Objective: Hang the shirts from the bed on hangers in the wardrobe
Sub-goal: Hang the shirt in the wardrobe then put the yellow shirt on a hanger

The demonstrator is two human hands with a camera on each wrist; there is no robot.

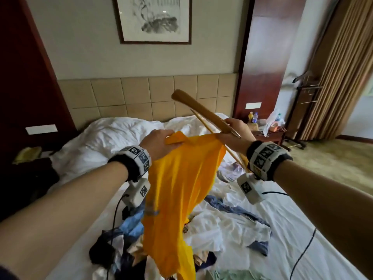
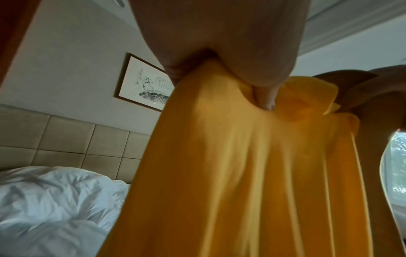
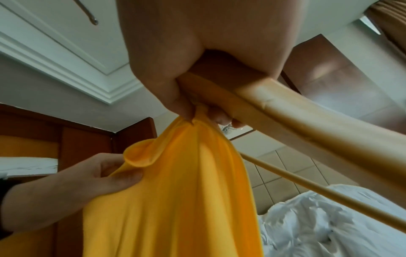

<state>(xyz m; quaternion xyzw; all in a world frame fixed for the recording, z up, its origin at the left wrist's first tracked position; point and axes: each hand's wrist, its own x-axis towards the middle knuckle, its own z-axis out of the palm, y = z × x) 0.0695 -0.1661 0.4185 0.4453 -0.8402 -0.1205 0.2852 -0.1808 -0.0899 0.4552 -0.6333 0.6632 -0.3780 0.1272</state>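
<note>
Head view shows the yellow shirt [image 1: 177,178] held up over the bed [image 1: 302,229], its upper edge stretched between both hands and its lower part trailing down onto the pile of clothes [image 1: 212,229] lying on the sheet; the left hand [image 1: 159,142] has its grip clenched on a bunched fold of the cloth near the collar, thumb on top; the right hand [image 1: 236,132] grasps two things at once, the wooden hanger [image 1: 193,104] across its palm and a pinch of the shirt's edge under the fingertips; the hanger sticks up and away from that hand, its thin lower bar [image 1: 214,132] running down behind the cloth; the shirt looks light, soft and limp, so it should sag and fold wherever it is unsupported, and is best held at the shoulders or collar to keep the neck open; the hanger is stiff and smooth, so cloth may slide off its arm; the wardrobe cannot be picked out with certainty
</note>
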